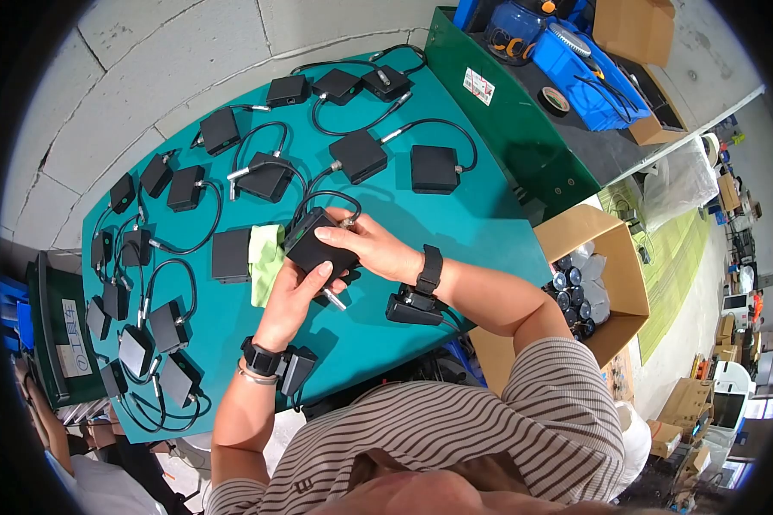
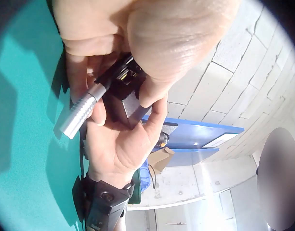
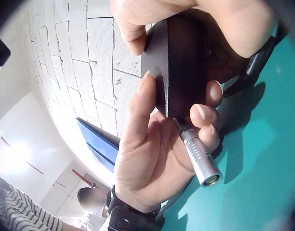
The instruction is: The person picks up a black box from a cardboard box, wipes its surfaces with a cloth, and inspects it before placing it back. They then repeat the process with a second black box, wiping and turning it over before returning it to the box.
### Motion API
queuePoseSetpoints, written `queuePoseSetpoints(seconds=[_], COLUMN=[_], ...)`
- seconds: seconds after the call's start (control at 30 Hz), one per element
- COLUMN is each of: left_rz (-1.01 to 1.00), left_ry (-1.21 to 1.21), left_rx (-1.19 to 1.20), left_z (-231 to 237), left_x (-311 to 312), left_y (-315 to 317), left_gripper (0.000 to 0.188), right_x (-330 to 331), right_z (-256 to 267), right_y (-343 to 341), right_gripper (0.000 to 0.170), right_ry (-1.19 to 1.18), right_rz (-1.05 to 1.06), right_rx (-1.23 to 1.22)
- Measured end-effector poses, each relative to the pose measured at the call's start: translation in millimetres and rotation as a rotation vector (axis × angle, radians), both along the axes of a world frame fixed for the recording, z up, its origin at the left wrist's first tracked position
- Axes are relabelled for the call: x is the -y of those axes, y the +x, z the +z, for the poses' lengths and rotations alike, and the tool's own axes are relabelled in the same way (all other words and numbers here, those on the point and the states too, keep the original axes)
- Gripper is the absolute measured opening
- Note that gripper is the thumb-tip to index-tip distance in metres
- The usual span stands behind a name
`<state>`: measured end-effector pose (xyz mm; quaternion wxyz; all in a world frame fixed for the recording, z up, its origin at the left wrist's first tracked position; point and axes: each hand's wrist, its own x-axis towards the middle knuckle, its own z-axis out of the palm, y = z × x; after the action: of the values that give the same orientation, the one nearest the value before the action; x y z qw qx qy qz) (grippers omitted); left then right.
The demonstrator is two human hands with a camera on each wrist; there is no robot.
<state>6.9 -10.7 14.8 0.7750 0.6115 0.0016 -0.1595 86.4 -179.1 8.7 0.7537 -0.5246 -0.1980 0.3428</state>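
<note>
Both hands hold one black box [image 1: 319, 243] above the green table, near its front middle. The left hand [image 1: 290, 300] grips its lower end, thumb on the face; the right hand [image 1: 378, 249] grips the upper end. A silver connector [image 1: 334, 299] on a black cable sticks out below the box, close to the left fingers. In the left wrist view the connector [image 2: 80, 117] points away from the box [image 2: 133, 108]; a small port shows beside it. In the right wrist view the left hand [image 3: 154, 154] pinches the box [image 3: 178, 67], with the connector [image 3: 201, 161] beneath.
Several black boxes with cables [image 1: 358, 156] cover the back and left of the green table [image 1: 421, 352]. A light green cloth [image 1: 266, 266] lies against another box [image 1: 230, 256]. At the right are a carton of round parts [image 1: 623, 300], a green cabinet [image 1: 524, 129] and a blue bin [image 1: 588, 86].
</note>
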Motion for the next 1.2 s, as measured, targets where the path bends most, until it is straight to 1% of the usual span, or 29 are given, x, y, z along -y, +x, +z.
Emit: queuePoseSetpoints(seconds=[0.5,0.83,0.9,1.03,1.1,1.2], left_rz=[0.011,0.011,0.013,0.006,0.003,-0.007], left_ry=[0.006,-0.002,0.041,0.044,0.013,0.030], left_rx=[0.014,0.013,0.048,0.050,0.023,0.042], left_z=[-1.2,-1.9,-2.4,-0.7,1.6,0.9], left_x=[1.2,1.7,2.2,2.2,2.4,2.0], left_y=[0.2,0.0,-0.8,0.0,0.4,0.9], left_gripper=[0.039,0.037,0.039,0.039,0.036,0.036], right_x=[-0.6,-1.1,-0.9,-0.7,-1.2,-1.5], right_z=[-4.1,-5.6,-4.9,-5.1,-6.6,-5.9], right_y=[1.0,1.1,1.0,1.4,1.7,1.1], right_gripper=[0.030,0.031,0.031,0.031,0.031,0.032], right_ry=[-0.007,-0.002,-0.013,-0.023,-0.033,-0.021], right_rz=[-0.006,-0.015,-0.015,-0.016,-0.024,-0.035], right_rx=[0.010,0.001,0.006,0.011,0.013,0.022])
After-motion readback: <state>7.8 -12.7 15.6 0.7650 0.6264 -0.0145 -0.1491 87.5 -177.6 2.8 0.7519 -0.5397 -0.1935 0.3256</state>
